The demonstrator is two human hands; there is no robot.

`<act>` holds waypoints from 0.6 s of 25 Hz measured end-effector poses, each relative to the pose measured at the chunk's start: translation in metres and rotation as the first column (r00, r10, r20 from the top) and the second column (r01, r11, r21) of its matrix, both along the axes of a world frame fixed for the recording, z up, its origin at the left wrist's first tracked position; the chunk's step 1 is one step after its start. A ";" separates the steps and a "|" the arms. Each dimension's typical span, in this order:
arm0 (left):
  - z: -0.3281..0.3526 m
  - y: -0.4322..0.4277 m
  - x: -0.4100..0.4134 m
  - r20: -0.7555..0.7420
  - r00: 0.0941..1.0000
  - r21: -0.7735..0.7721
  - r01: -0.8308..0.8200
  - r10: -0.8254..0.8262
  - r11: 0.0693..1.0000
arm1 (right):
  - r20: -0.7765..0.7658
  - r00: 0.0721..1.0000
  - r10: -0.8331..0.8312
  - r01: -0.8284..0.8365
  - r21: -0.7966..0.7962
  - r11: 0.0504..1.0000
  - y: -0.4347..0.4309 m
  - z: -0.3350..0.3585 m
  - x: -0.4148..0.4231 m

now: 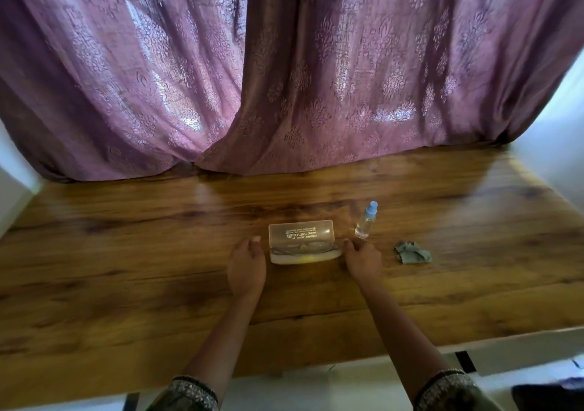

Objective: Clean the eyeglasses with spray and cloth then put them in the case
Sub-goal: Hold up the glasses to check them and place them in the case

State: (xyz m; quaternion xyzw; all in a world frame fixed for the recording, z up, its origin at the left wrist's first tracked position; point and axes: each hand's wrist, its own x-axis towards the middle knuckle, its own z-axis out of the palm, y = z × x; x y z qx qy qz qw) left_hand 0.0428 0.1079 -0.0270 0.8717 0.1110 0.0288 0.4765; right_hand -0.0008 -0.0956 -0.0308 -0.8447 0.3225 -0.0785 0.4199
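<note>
The eyeglasses [304, 247] lie folded in the lower half of an open translucent eyeglass case [301, 232], which sits near the middle of the wooden counter [142, 252]. The case's lid stands up behind them. White print runs across the lid in 3 or so lines, seen upside down; the largest word may read "SANTOS", but the print is too small and blurred to be sure.

The left hand [246, 266] is just beside the case's left end with a narrow gap between them. Its fingers [254, 240] are loosely curled together and hold nothing. The right hand [363, 260] is at the case's right end, its bent fingers [349, 243] reaching the corner of the lower half; I cannot tell whether they pinch the case or only touch it.

A small clear spray bottle [366, 221] with a pale blue cap stands upright just behind and to the right of the case. A crumpled grey-green cleaning cloth [412, 252] lies further right, apart from both.

Dark patterned sleeves [189, 391] show at the lower edge. Mauve curtains [284, 78] with a damask print hang down to the counter's far edge.
</note>
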 end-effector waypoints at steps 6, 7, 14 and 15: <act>0.040 -0.054 -0.003 0.170 0.977 -0.068 0.141 -0.128 0.988 | 0.101 0.976 -0.192 0.200 -0.086 0.976 -0.035 0.017 -0.018; 0.044 -0.065 -0.005 0.183 0.974 -0.061 0.150 -0.137 0.987 | 0.107 0.971 -0.212 0.223 -0.098 0.970 -0.044 0.020 -0.022; 0.044 -0.140 -0.030 0.170 0.941 -0.015 0.301 -0.294 0.954 | -0.054 0.947 -0.316 0.301 -0.191 0.934 -0.109 0.023 -0.046; 0.042 -0.147 -0.033 0.166 0.937 -0.014 0.315 -0.309 0.949 | -0.088 0.952 -0.295 0.272 -0.209 0.939 -0.115 0.021 -0.049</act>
